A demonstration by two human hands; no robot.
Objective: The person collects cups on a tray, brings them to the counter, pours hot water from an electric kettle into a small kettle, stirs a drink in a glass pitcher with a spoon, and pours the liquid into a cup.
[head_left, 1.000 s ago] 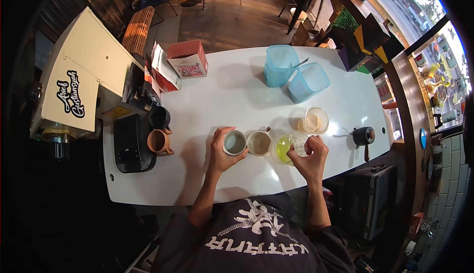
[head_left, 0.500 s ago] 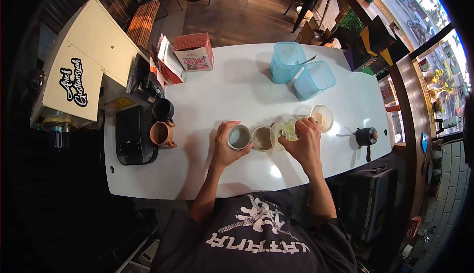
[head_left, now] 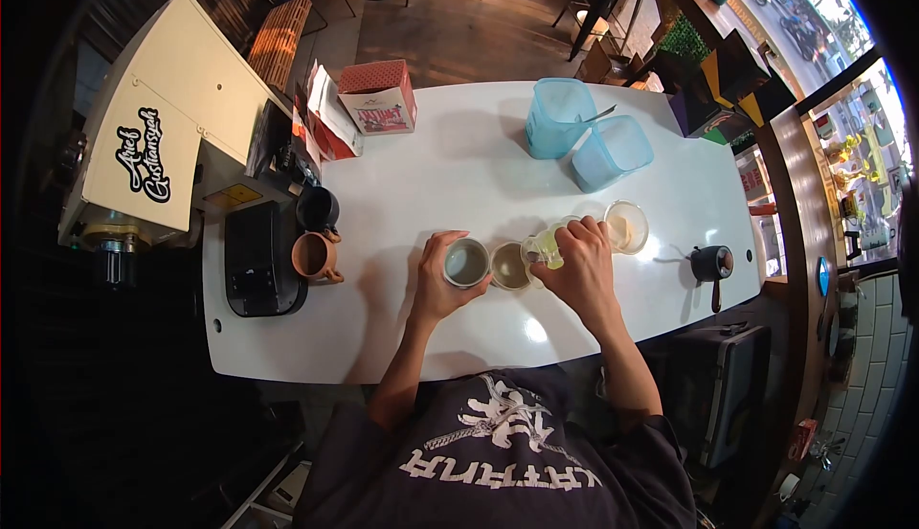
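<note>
My left hand (head_left: 443, 275) is wrapped round a small grey-green cup (head_left: 466, 263), its mouth facing up. Right beside that cup stands a second round cup (head_left: 508, 268) with a brownish-grey inside. My right hand (head_left: 583, 266) grips a clear container (head_left: 547, 244) with a pale yellow-green tint, partly hidden by the fingers. It is tilted, its mouth close to the second cup's right rim; whether anything flows out I cannot tell. Just past my right hand sits a clear tub (head_left: 626, 227) with something cream-coloured inside.
Two blue plastic containers (head_left: 613, 153) stand at the back of the white table (head_left: 431, 175), with a handle sticking out. On the left are a brown cup (head_left: 312, 256), a dark cup (head_left: 317, 208), a black scale-like device (head_left: 260, 266) and boxes (head_left: 378, 98). A dark handled pot (head_left: 709, 263) is at right.
My right hand has shifted slightly up and left, and the clear container's rim is turned differently. My left hand stays round the grey-green cup.
</note>
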